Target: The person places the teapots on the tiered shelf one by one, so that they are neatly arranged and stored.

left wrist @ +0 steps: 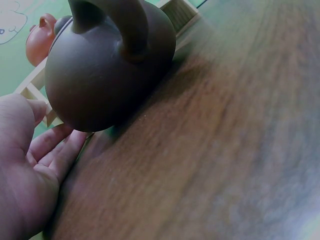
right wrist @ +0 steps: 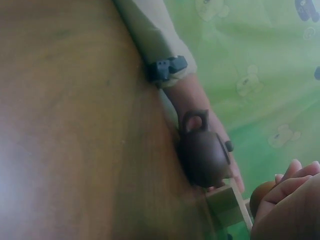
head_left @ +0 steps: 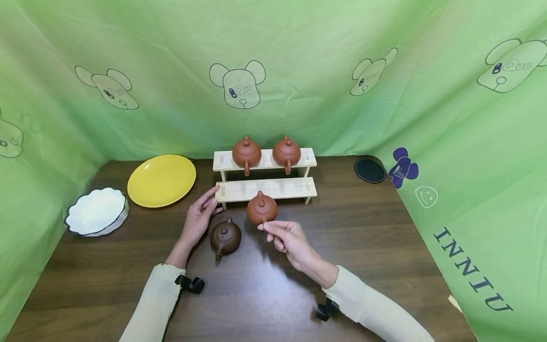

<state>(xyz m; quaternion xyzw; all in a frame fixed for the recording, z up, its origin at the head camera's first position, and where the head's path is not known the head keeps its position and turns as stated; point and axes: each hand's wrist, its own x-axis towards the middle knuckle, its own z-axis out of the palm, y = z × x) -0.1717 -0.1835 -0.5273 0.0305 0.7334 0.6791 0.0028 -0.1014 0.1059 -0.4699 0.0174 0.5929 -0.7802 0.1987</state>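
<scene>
My right hand [head_left: 295, 241] pinches the handle of a reddish-brown clay teapot [head_left: 262, 209], which is upright at the front edge of a small two-step wooden rack [head_left: 269, 189]. At the rack's left end, my left hand [head_left: 198, 219] touches the lower step with fingers fairly straight. Beside that hand a dark brown teapot [head_left: 225, 236] stands on the table, its handle toward me; it fills much of the left wrist view. Two more reddish teapots, one on the left [head_left: 246, 153] and one on the right [head_left: 287, 152], sit on the upper step.
A yellow plate [head_left: 161, 181] and a white scalloped dish [head_left: 97, 212] with a dark rim lie at the left of the wooden table [head_left: 367, 266]. Toward the back right is a round black coaster [head_left: 370, 170]. Green printed cloth [head_left: 299, 109] hangs around the table.
</scene>
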